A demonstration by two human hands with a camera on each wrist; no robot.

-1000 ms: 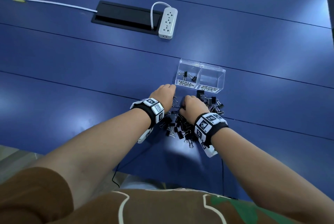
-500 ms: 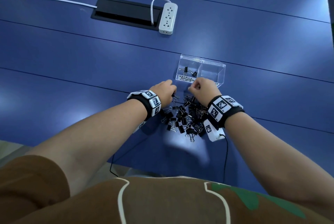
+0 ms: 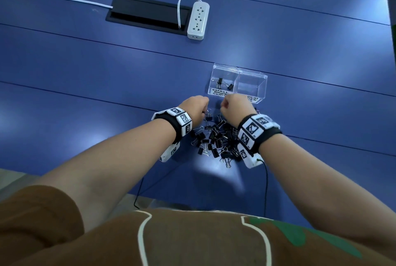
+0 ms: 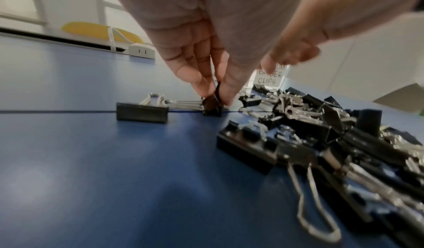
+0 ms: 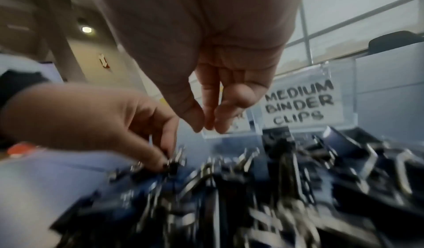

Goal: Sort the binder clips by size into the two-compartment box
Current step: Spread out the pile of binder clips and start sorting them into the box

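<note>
Here — left hand [image 4: 206, 40] grip pinching small clip [image 4: 212, 105] upright on table [image 4: 80, 161]; right hand [image 5: 218, 70] fingertips pressed together, empty.

From my remote seat, the right hand [image 3: 235, 107] is blocking most of the "medium" label on the clear box [image 3: 252, 77] in the head view, and it is covering the far right part of the clip pile [image 3: 216, 139] too. In the right wrist view the pile [image 5: 252, 197] is smearing into blur, so I am failing to tell small clips from medium ones there. Its fingertips [image 5: 215, 123] are bunching together, and whether they are pinching anything is staying unclear to me. The left hand [image 4: 213, 52] is hiding part of the label behind it, and the picture's top edge is cutting off its palm.
</note>
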